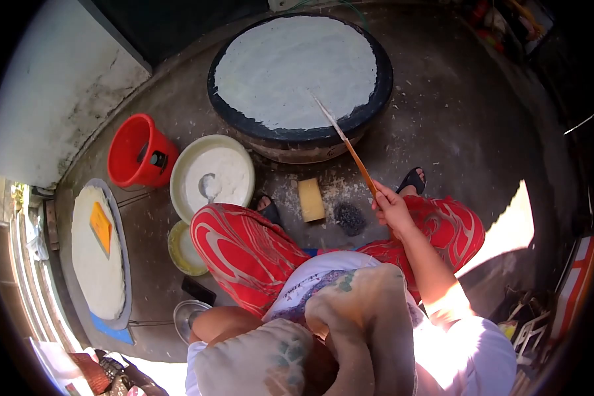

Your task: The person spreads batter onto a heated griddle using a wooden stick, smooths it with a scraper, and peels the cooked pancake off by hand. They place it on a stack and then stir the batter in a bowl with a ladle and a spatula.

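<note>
My right hand (391, 208) is closed around the handle of a long, thin wooden spatula (358, 160). Its whitish tip reaches over the near part of a pale, round sheet of batter (290, 69). That sheet covers most of a dark round griddle (301, 134), which stands in front of me. Of my left arm (228, 321) only a bent part shows beside my lap; the left hand itself is out of sight. Between my feet are a yellow sponge-like block (311, 200) and a dark scouring pad (350, 218).
Left of me stand a red bucket (138, 152), a cream basin (244, 158) with white mixture and a ladle (209, 187), and a smaller bowl (185, 247). Farther left lie pale round sheets (98, 264) under a yellow-orange scraper (101, 226). A phone (198, 290) and metal bowl (190, 315) sit nearby.
</note>
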### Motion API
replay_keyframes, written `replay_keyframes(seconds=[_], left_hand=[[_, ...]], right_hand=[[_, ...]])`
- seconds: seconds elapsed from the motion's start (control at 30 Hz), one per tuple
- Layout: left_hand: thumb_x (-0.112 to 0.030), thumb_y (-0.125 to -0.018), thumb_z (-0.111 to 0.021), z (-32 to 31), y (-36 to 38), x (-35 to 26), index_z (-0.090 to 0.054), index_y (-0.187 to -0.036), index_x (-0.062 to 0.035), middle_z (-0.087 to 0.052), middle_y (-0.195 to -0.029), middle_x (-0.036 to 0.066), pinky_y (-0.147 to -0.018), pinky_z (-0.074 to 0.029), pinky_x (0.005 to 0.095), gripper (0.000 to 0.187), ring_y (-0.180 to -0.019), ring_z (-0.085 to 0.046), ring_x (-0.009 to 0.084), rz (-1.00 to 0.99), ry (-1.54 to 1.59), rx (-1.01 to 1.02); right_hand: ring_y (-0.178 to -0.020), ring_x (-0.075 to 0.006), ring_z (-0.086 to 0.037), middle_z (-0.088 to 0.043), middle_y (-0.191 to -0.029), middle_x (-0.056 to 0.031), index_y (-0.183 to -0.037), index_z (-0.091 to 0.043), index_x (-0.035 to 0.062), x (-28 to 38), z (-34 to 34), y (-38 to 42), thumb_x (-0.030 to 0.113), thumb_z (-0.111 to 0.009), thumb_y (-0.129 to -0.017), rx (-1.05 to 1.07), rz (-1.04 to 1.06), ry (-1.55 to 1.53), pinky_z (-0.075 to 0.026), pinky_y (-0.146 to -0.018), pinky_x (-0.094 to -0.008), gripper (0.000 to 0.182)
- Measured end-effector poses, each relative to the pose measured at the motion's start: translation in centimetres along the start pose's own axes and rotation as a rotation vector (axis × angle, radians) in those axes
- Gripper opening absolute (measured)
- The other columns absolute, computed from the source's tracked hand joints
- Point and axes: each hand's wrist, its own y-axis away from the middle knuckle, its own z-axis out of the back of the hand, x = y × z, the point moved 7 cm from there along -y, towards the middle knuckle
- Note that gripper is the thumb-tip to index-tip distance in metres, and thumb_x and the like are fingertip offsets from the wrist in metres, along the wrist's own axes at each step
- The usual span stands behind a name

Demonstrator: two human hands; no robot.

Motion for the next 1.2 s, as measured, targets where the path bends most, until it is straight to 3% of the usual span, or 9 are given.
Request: replay_keyframes(seconds=[0.1, 0.17, 0.37, 0.57, 0.67, 0.77, 0.87, 1.03, 1.2], left_hand=[[-0.02, -0.079, -0.054, 0.1, 0.7, 0.2, -0.061, -0.077, 0.0073, -0.059, -0.072, 0.014, -0.052, -0.042, 0.0225, 0.028, -0.059, -0.055, 0.0173, -0.028, 0.212, -0.007], [-0.022, -0.079, -0.055, 0.1, 1.2, 1.0, -0.06, -0.078, 0.0082, -0.059, -0.074, 0.015, -0.052, -0.042, 0.0237, 0.031, -0.06, -0.056, 0.0182, -0.029, 0.385, -0.002], [-0.03, -0.078, -0.059, -1.7, 3.9, 4.3, -0.059, -0.081, 0.0109, -0.059, -0.079, 0.02, -0.055, -0.043, 0.0273, 0.041, -0.063, -0.057, 0.0211, 0.201, 1.086, 0.083], [-0.038, -0.077, -0.063, -2.3, 12.5, 10.4, -0.058, -0.092, 0.0125, -0.059, -0.092, 0.025, -0.068, -0.045, 0.0348, 0.053, -0.076, -0.059, 0.027, 1.018, 1.423, -0.027], [-0.035, -0.078, -0.064, 0.4, 21.0, 13.0, -0.058, -0.098, 0.008, -0.061, -0.094, 0.017, -0.076, -0.044, 0.0325, 0.048, -0.082, -0.06, 0.024, 1.256, 1.205, -0.156], [-0.029, -0.08, -0.063, 1.6, 27.4, 13.4, -0.059, -0.102, 0.0044, -0.061, -0.102, 0.009, -0.087, -0.04, 0.0298, 0.04, -0.097, -0.056, 0.0178, 1.597, 1.012, 0.197], [-0.023, -0.084, -0.059, 4.9, 31.5, 14.6, -0.057, -0.106, 0.003, -0.06, -0.102, 0.008, -0.085, -0.04, 0.0265, 0.035, -0.095, -0.055, 0.0156, 1.96, 0.729, -0.295], [-0.024, -0.085, -0.056, 7.4, 30.7, 15.1, -0.042, -0.123, 0.0029, -0.047, -0.123, 0.016, -0.093, -0.035, 0.0316, 0.049, -0.112, -0.047, 0.0198, 1.737, 0.048, -0.545], [-0.032, -0.076, -0.062, 2.6, 23.4, 14.1, -0.018, -0.136, 0.0008, -0.016, -0.141, 0.025, -0.103, -0.016, 0.0474, 0.082, -0.131, -0.014, 0.0385, 1.102, -0.254, 0.137]], right_hand=[[-0.052, -0.0041, -0.038, -0.048, -0.071, 0.003, -0.129, -0.045, 0.0178, -2.3, 0.8, 0.0, 0.013, -0.043, -0.092, -0.146, -0.16, -0.16, -0.034, -0.048, -0.0172, 0.037], [-0.052, -0.0037, -0.039, -0.051, -0.073, 0.0022, -0.13, -0.043, 0.0177, -3.1, 0.5, -0.8, 0.014, -0.043, -0.093, -0.217, 0.481, 0.399, -0.035, -0.048, -0.0163, 0.037], [-0.054, -0.0047, -0.046, -0.056, -0.076, -0.0017, -0.131, -0.039, 0.0134, -0.3, -4.8, 1.4, 0.012, -0.041, -0.092, 0.254, 0.004, 0.043, -0.039, -0.049, -0.0171, 0.039], [-0.057, -0.0084, -0.051, -0.055, -0.101, -0.0087, -0.134, -0.025, 0.0129, 7.7, -6.8, 0.0, -0.002, -0.042, -0.086, 0.363, 0.151, -0.109, -0.043, -0.047, -0.0199, 0.053], [-0.05, -0.0093, -0.05, -0.058, -0.091, -0.0091, -0.136, -0.026, 0.0161, 7.2, -6.6, -3.7, 0.004, -0.04, -0.09, 0.33, 0.072, -0.03, -0.043, -0.042, -0.0219, 0.05], [-0.042, -0.0096, -0.046, -0.058, -0.078, -0.008, -0.137, -0.028, 0.0175, 8.3, -8.1, -6.3, 0.016, -0.035, -0.095, 0.306, 0.025, 0.078, -0.041, -0.039, -0.0216, 0.042], [-0.044, -0.0098, -0.047, -0.057, -0.077, -0.0075, -0.135, -0.031, 0.0151, 9.3, -10.6, -9.5, 0.019, -0.032, -0.096, 0.365, -0.013, 0.072, -0.041, -0.039, -0.0217, 0.04], [-0.049, -0.0101, -0.047, -0.057, -0.077, -0.0076, -0.135, -0.032, 0.0164, 11.4, -14.7, -14.3, 0.019, -0.03, -0.096, 0.349, -0.042, 0.122, -0.042, -0.042, -0.0227, 0.04], [-0.054, -0.019, -0.054, -0.061, -0.078, -0.0109, -0.128, -0.044, 0.0185, 12.5, -17.4, -17.5, 0.019, -0.04, -0.091, 0.212, 0.089, 0.49, -0.044, -0.047, -0.0312, 0.037]])
